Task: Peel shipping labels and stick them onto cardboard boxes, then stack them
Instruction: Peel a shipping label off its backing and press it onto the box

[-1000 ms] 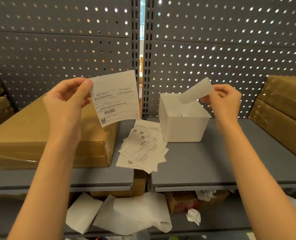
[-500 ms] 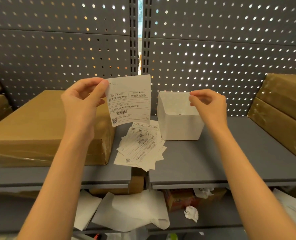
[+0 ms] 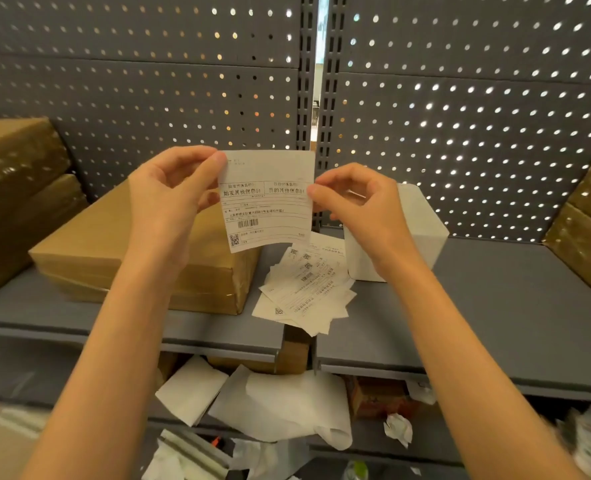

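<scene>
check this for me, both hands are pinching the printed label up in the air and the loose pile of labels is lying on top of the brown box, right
Not quite. The pile of labels lies on the grey shelf, beside the brown box, not on it, as the head view shows. The left hand and right hand do pinch the printed label in the air.

This looks like a packing room or stock room; a grey metal shelf (image 3: pixel 477 306) runs across the middle; behind the shelf stands a grey wall full of little holes (image 3: pixel 460 116); on the shelf sit brown cardboard boxes (image 3: pixel 131 251) wrapped in tape, a pile of shipping labels (image 3: pixel 304 292) and a white tub (image 3: pixel 422 233); under the shelf lie scraps of white backing paper (image 3: pixel 280 403)
</scene>
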### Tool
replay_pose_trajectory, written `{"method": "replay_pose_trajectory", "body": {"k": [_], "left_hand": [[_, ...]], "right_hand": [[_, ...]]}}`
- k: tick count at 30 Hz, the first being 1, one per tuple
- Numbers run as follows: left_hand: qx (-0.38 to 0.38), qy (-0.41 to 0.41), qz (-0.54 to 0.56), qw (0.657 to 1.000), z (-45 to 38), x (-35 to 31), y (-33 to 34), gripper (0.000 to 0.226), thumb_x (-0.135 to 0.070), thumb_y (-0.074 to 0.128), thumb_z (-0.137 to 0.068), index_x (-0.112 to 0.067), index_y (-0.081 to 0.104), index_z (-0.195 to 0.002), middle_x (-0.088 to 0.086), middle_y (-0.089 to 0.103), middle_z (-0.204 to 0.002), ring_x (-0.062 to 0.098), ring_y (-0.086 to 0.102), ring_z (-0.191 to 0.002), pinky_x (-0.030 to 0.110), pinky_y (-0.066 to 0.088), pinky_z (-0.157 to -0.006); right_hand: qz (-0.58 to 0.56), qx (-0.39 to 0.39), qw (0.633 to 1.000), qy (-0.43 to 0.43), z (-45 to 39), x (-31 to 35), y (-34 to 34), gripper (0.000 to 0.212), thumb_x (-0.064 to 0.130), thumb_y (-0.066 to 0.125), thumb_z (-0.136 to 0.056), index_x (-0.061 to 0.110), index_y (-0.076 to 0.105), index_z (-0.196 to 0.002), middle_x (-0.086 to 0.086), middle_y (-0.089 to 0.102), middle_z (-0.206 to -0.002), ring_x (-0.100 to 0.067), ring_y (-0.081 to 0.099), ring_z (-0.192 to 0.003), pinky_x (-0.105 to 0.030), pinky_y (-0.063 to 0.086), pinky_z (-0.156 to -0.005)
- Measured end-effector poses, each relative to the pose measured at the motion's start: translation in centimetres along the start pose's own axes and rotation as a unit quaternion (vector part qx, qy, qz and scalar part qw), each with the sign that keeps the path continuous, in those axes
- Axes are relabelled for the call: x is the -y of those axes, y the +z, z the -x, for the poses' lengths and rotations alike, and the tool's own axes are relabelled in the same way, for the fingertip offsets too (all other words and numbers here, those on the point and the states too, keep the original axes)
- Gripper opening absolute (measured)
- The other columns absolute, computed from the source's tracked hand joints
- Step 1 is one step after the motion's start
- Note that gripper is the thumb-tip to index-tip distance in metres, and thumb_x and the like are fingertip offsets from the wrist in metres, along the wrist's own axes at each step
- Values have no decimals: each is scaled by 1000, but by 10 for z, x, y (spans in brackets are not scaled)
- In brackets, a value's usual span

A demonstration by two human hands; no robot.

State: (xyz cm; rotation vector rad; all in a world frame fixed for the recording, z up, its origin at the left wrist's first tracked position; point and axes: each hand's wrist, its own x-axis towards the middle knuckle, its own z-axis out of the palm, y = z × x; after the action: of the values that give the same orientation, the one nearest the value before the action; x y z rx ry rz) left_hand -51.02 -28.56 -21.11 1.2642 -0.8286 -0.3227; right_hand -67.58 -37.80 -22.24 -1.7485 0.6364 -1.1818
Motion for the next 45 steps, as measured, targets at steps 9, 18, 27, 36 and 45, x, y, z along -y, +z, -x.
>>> {"method": "replay_pose_trajectory", "body": {"k": [9, 18, 27, 36, 45], "left_hand": [[60, -31, -3, 998, -11, -5, -55, 20, -10, 68, -79, -20, 64, -96, -7, 71, -91, 11, 68, -95, 22, 56, -78], [87, -51, 1, 995, -68, 7, -115, 30, 1, 67, -77, -15, 64, -103, 2, 70, -101, 12, 69, -93, 21, 57, -77], [161, -83, -5, 983, -132, 30, -147, 34, 5, 67, -77, -10, 64, -107, 1, 71, -95, 7, 70, -81, 13, 52, -64], [184, -127, -5, 975, -149, 63, -141, 30, 6, 70, -75, -16, 67, -95, 6, 70, -96, 16, 68, -88, 22, 56, -75], [184, -140, 4, 973, -151, 72, -137, 28, 13, 64, -77, -12, 66, -89, 4, 70, -85, 8, 69, -67, 16, 54, -62]], "right_hand": [[-35, 22, 999, -2, -11, 5, 42, 7, 2, 65, -83, 9, 64, -85, -6, 67, -85, -4, 62, -73, -15, 51, -67], [19, 25, 1000, -2, -35, 7, 115, 18, 6, 58, -89, 16, 68, -98, 4, 68, -92, 5, 60, -75, -12, 47, -70], [39, -21, 997, 60, -51, 0, 163, 22, 9, 65, -84, 27, 68, -96, -3, 67, -89, 6, 58, -72, -7, 47, -73], [94, -52, 987, 116, -55, -15, 169, 20, 11, 62, -87, 25, 70, -99, -6, 69, -100, -15, 62, -91, -19, 49, -79], [123, -55, 981, 139, -60, -27, 177, 21, 10, 60, -87, 18, 71, -103, 1, 67, -86, -5, 52, -71, -10, 42, -62]]}}
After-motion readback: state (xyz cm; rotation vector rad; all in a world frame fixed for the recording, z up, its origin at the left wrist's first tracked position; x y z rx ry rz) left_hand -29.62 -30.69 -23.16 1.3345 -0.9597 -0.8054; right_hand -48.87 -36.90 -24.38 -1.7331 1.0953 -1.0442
